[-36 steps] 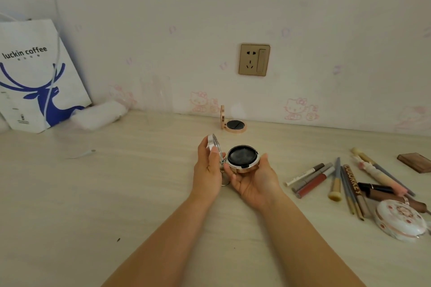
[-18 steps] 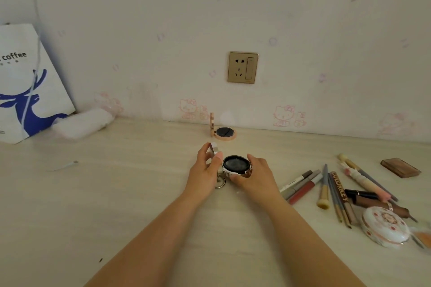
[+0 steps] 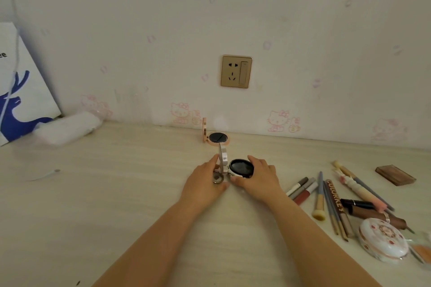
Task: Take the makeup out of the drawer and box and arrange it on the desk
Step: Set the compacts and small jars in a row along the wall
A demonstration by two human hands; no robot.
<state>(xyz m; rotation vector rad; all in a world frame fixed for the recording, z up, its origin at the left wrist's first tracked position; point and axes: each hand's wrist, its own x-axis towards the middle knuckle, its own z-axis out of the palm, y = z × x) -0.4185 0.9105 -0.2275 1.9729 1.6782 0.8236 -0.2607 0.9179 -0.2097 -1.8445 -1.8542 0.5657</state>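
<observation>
An opened silver compact [image 3: 241, 168] with a black puff rests on the pale desk [image 3: 116, 205], its lid standing upright and a metal ring hanging at the hinge. My left hand [image 3: 205, 184] holds the lid side and my right hand [image 3: 258, 179] cups the base. Just behind, a rose-gold compact [image 3: 217, 138] stands opened near the wall. To the right lie several pens, brushes and tubes [image 3: 326, 193], a brown palette [image 3: 395, 175] and a white floral compact [image 3: 383, 240].
A white and blue paper bag [image 3: 21, 91] leans on the wall at far left, with a white soft packet [image 3: 67, 127] beside it. A gold wall socket [image 3: 236, 71] sits above the desk. A thin white stick [image 3: 44, 174] lies at left.
Both hands have lowered the opened silver compact from mid-air onto the desk and moved it forward, closer to the rose-gold compact. The view has shifted slightly right.
</observation>
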